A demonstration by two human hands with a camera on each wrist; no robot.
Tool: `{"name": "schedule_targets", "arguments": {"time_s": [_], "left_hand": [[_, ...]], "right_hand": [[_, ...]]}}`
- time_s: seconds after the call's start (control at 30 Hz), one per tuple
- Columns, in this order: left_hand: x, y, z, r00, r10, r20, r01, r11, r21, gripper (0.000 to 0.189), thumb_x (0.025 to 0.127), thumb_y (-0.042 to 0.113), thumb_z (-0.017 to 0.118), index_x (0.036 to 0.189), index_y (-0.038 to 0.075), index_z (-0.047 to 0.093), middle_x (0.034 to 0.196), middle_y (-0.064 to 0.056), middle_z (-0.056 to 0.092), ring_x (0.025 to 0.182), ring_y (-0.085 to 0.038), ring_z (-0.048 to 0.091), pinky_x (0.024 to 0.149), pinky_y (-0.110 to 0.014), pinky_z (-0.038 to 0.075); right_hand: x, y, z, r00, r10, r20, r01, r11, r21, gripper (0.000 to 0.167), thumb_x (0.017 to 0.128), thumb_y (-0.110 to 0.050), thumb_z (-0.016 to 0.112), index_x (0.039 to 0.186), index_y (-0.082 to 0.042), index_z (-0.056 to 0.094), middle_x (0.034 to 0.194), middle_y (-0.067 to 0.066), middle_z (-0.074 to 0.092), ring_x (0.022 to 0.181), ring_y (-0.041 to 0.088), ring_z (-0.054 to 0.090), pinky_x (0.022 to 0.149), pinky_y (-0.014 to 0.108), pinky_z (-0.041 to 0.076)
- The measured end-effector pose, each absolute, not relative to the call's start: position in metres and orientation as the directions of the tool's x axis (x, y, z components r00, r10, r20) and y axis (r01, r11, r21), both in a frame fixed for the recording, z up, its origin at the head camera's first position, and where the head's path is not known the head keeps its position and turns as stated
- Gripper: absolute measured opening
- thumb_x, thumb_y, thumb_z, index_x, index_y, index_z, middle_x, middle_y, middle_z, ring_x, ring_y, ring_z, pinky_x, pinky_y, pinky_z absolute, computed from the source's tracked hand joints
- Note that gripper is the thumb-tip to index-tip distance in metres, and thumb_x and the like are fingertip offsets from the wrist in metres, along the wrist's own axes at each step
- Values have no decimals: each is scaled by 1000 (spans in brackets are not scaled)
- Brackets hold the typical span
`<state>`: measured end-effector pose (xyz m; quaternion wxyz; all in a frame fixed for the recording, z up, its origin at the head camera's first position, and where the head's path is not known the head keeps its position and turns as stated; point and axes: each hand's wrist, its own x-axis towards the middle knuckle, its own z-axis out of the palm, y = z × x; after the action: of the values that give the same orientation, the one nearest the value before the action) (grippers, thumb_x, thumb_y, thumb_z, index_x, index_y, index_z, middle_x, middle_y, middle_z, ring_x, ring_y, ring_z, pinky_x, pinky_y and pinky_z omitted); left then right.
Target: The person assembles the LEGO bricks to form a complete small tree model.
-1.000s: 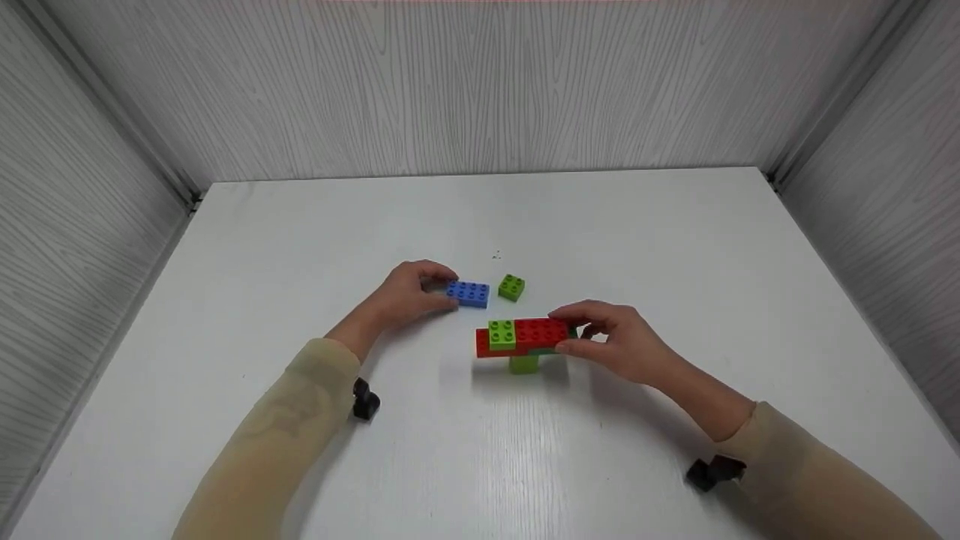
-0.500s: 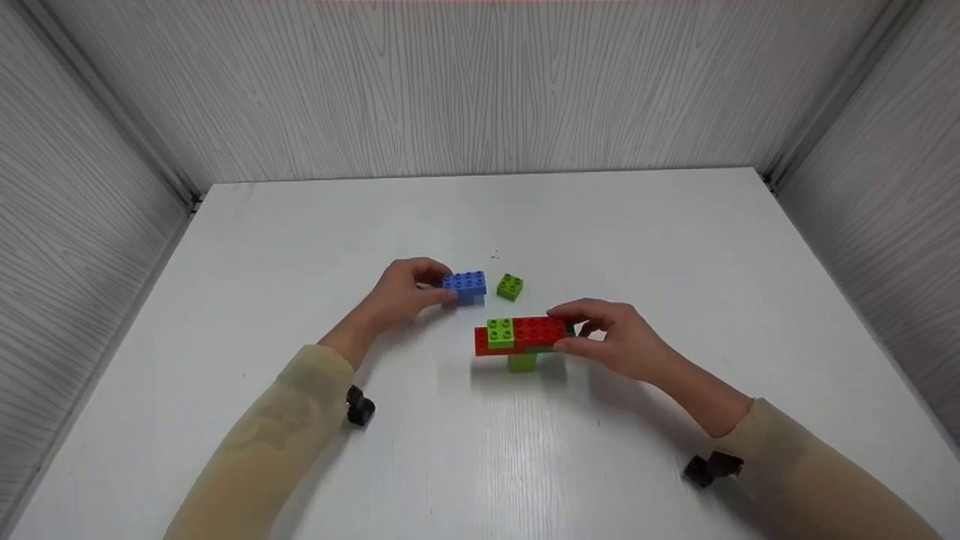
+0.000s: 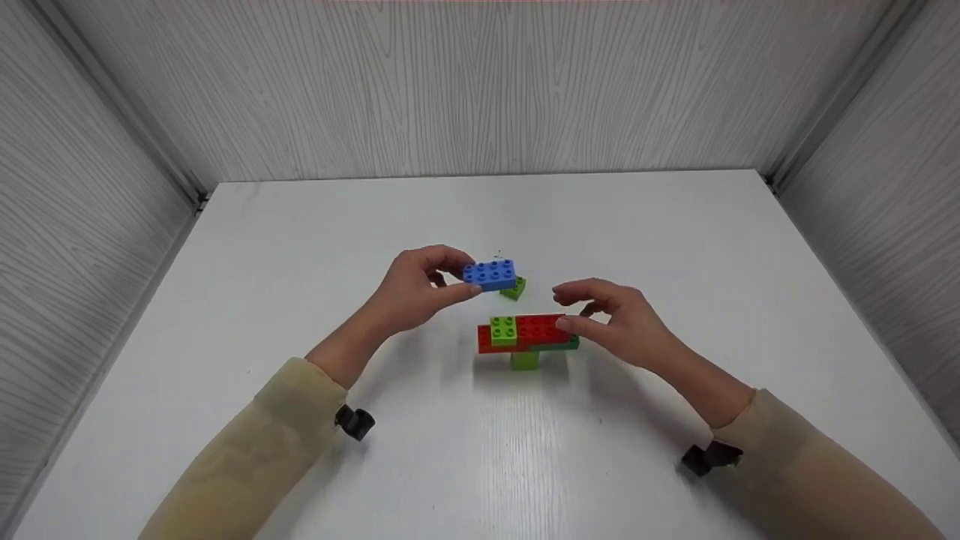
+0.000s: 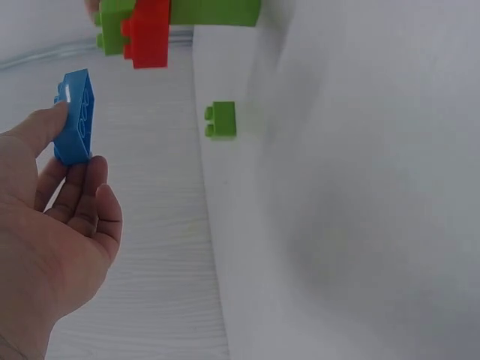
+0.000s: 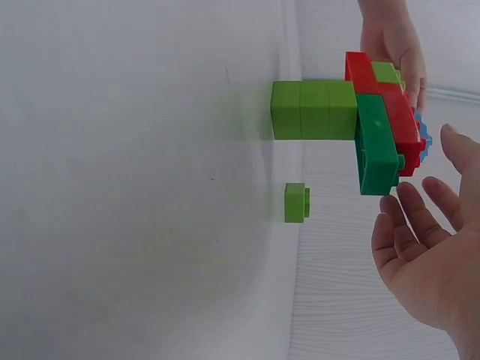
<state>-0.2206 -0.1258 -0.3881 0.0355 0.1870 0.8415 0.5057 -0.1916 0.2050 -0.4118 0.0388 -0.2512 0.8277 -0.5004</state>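
My left hand (image 3: 416, 289) pinches a blue building brick (image 3: 491, 276) between thumb and fingers, up off the table. In the left wrist view the hollow underside of the blue brick (image 4: 75, 116) shows. A T-shaped brick build stands in front: a light green column (image 5: 313, 110) carries a dark green brick (image 5: 377, 146) and red bricks (image 3: 536, 328), with a small light green brick (image 3: 503, 331) on top. At the build's right end my right hand (image 3: 622, 330) has its thumb and fingers spread apart, the thumb tip overlapping the red brick in the head view.
A loose small green brick (image 3: 514, 289) sits on the white table (image 3: 637, 225) behind the build, partly covered by the blue brick in the head view. Wood-grain panels (image 3: 480, 90) close in the back and both sides.
My left hand has lifted the blue brick off the table and moved it to the right. My right hand has loosened its hold on the build, its index finger now away from it.
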Motion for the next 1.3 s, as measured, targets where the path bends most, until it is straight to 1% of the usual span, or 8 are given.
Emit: {"name": "schedule_targets", "arguments": {"time_s": [0.13,0.33,0.53,0.67,0.8,0.9,1.13,1.3], "left_hand": [[-208,-115,-381,-892,414,184,351,374,858,29,94,25,84,120,14,77,109,4,74,107,-18,65,93,-43,52],[-198,-102,-380,-857,470,213,401,346,848,31,93,25,83,121,12,76,112,4,74,110,-26,65,95,-55,52],[-195,-95,-384,-839,500,217,424,349,836,32,93,24,84,121,11,76,111,4,75,109,-24,65,93,-52,52],[-194,-92,-387,-829,512,227,434,332,837,32,93,24,84,120,9,76,109,2,75,108,-25,65,93,-56,51],[-193,-91,-391,-834,506,221,430,345,834,33,93,25,85,121,10,76,109,4,75,108,-22,66,92,-51,52],[-192,-90,-394,-839,503,207,422,360,832,34,92,26,85,121,11,77,110,5,75,108,-21,66,93,-47,52],[-191,-89,-399,-839,508,197,409,349,843,32,92,24,85,120,10,77,108,4,75,110,-31,67,96,-58,51],[-190,-88,-399,-842,508,183,401,360,843,33,92,25,85,121,11,77,110,4,75,110,-28,67,97,-57,52]], "right_hand": [[-193,200,-406,-859,-453,237,-415,349,-840,40,97,-20,80,136,-16,71,131,0,72,120,24,67,95,36,57],[-194,194,-400,-850,-460,255,-437,348,-829,44,97,-19,80,138,-12,69,132,2,71,119,25,67,96,36,57],[-193,190,-398,-844,-469,260,-441,329,-835,40,97,-20,81,135,-15,72,127,-5,73,116,21,67,94,37,57],[-192,190,-400,-840,-472,265,-448,331,-831,36,97,-19,81,132,-15,74,125,-5,74,112,30,68,91,30,57],[-192,190,-403,-839,-475,266,-452,335,-827,33,96,-18,81,129,-16,76,123,-6,75,109,34,68,90,30,57],[-191,190,-406,-834,-482,269,-457,329,-826,33,96,-18,82,128,-15,77,122,-5,75,108,30,68,90,32,57],[-190,192,-410,-830,-489,271,-459,320,-829,32,95,-18,83,127,-15,77,120,-5,75,101,19,68,88,32,57],[-189,193,-412,-829,-496,258,-457,335,-824,32,96,-19,82,128,-16,77,119,-5,75,99,19,67,87,29,57]]}}
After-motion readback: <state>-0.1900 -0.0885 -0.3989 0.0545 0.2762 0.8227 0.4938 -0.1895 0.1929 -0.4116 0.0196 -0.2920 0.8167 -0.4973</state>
